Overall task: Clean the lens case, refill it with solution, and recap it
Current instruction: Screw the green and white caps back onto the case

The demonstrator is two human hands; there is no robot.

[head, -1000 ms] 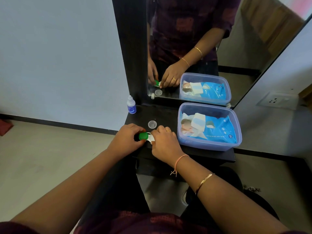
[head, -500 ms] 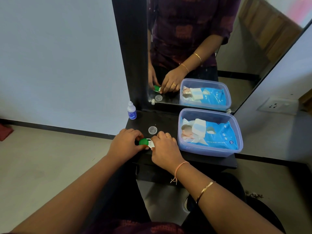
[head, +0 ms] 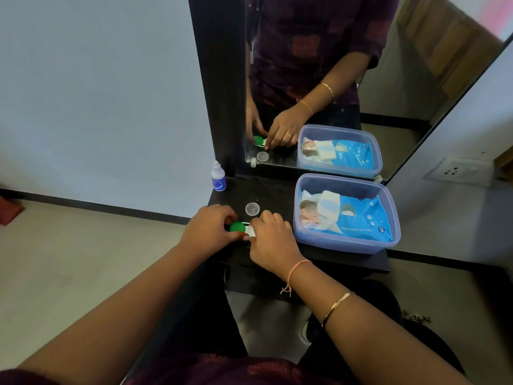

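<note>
Both hands: L hand (head: 208,228) fingers closed on green cap (head: 236,227), R hand (head: 273,240) pinching white lens case (head: 250,230) btwn them.

1. The blue plastic wet-wipes pack (head: 361,218) in the clear plastic tub (head: 388,245) reads "BABY WET WIPES"; the word before it is unclear.
2. A round badge on it reads "72".
3. The small white dropper bottle's (head: 218,177) blue label is too small to read.
</note>
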